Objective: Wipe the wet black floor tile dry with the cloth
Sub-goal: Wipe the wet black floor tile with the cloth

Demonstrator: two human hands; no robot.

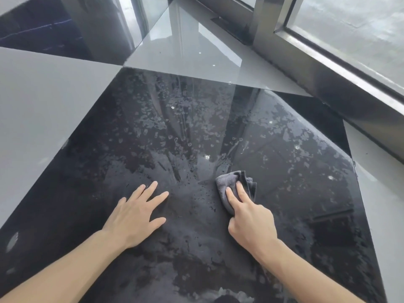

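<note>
**Meanwhile, both hands down on the wet black tile**

Low in the view, the black floor tile (196, 132) fills most of the floor, glossy and mottled with water patches and droplets, thickest toward 12 o'clock. At about 4 o'clock from the tile's middle, the right hand (251, 219) presses a crumpled grey cloth (231, 186) onto the tile, two fingers (242, 191) lying extended on top while the thumb side curls round its near edge. At 7 o'clock the left hand (135, 217) rests flat on the tile, fingers spread and straight, holding nothing. Grey tiles (43, 110) border it at 9 and 12 o'clock; a metal window frame (328, 68) runs at 2 o'clock.
</note>
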